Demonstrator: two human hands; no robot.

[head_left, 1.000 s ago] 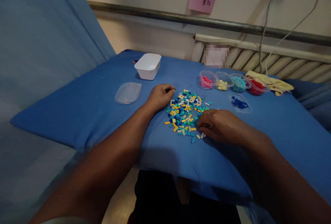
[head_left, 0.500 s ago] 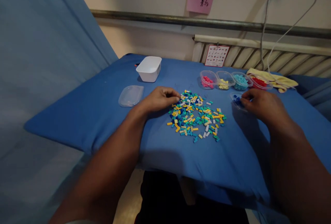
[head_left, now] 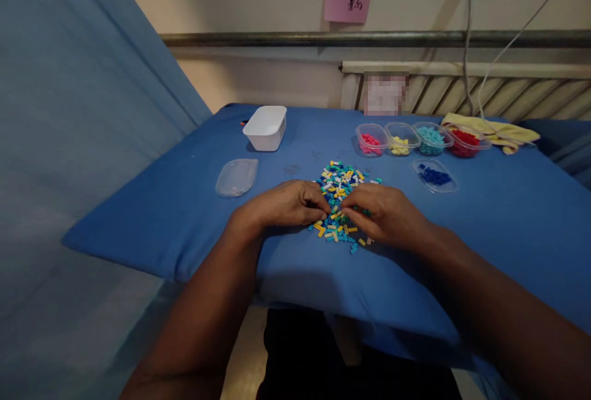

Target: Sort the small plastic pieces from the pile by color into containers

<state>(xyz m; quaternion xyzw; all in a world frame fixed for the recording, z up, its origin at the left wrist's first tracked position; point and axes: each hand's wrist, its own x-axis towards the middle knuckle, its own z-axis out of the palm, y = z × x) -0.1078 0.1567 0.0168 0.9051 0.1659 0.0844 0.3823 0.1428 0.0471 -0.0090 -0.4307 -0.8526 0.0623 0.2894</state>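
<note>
A loose pile of small plastic building bricks point(head_left: 339, 188) in yellow, white, green, teal and dark blue lies on the blue cloth. My left hand point(head_left: 295, 203) rests at the pile's left side, thumb and forefinger pinched together low among the bricks. Facing it, my right hand point(head_left: 385, 212) covers the pile's right part, its fingertips also closed in a pinch. Whatever sits between either set of fingertips is too small to make out. Dark blue bricks point(head_left: 434, 175) lie in a shallow clear lid point(head_left: 447, 187) to the right, apart from both hands.
Along the back right stand clear tubs of pink bricks point(head_left: 370, 144), pale yellow bricks point(head_left: 399, 146), light blue bricks point(head_left: 430, 140) and red bricks point(head_left: 464, 143). A yellow cloth point(head_left: 503, 132) lies beyond them. At left are a white box point(head_left: 265, 138) and a clear lid point(head_left: 237, 178).
My right hand has moved left from the dark blue bricks' lid to the pile, leaving those bricks in view. My left hand has shifted slightly right and nearer me, over the pile's edge.
</note>
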